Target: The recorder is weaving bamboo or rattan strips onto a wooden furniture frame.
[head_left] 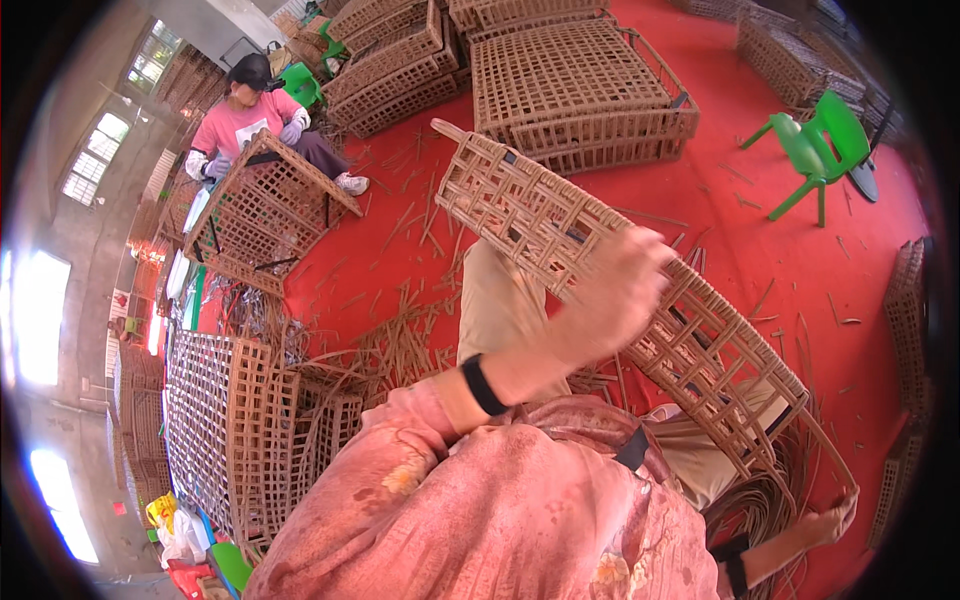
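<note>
Across my lap slants a long brown woven basket (520, 205) with an open lattice and small black pieces on it. My left hand (622, 290) is closed over its upper rim near the middle; motion blurs the fingers somewhat. Beyond the basket's lower right corner, my right hand (828, 522) pinches a thin brown weaving strip (832, 452). That strip runs from the basket's corner down to my fingers. Beside my right forearm a coil of similar strips (752, 508) lies on the floor.
Stacked woven baskets (570, 75) stand ahead, and more lattice pieces (235, 430) are at my left. Another person (245, 125) sits at the far left with a woven basket (270, 215). A green chair (822, 145) stands far right. Loose strips (400, 335) litter the red floor (640, 190).
</note>
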Demonstrator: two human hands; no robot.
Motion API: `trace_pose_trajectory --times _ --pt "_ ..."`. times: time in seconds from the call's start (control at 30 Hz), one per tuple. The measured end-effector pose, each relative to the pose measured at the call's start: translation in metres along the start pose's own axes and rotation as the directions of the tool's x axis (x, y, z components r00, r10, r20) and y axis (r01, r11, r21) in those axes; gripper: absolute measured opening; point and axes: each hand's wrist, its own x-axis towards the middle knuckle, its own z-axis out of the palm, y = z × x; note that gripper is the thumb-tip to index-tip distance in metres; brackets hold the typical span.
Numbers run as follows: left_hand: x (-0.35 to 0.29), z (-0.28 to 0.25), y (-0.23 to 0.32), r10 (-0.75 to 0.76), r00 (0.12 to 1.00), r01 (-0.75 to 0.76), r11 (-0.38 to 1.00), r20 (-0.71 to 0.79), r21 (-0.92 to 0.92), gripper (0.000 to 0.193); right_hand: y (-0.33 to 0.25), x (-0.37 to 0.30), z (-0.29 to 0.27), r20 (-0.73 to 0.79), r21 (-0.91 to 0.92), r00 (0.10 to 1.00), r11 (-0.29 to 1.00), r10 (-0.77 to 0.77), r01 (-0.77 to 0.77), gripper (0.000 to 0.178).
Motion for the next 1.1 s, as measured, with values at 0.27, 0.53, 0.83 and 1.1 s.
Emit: trace_pose_trajectory --times 0.27,0.53,0.83,1.1 --pt "-0.015 -0.107 -0.155 -0.295 0.863 0.431 0.853 -0.409 0.295 0.028 0.072 0.079 -0.081 -0.341 -0.051 0.927 0.981 0.157 -0.185 0.008" --pt "0.017 -0.139 -0.260 -0.615 0.788 0.604 0.763 0.030 -0.232 0.049 0.087 0.118 -0.050 0.014 0.037 0.955 0.954 0.296 -0.296 0.015" --pt "0.036 -0.151 -0.282 -0.584 0.772 0.626 0.768 0.250 -0.137 0.044 0.050 -0.027 0.022 0.788 0.326 0.490 0.422 0.373 -0.846 0.043" --pt "0.044 -0.148 -0.290 -0.429 0.857 0.472 0.876 0.285 -0.101 0.042 -0.071 -0.103 0.117 0.535 0.408 0.741 0.643 0.406 -0.648 0.044"
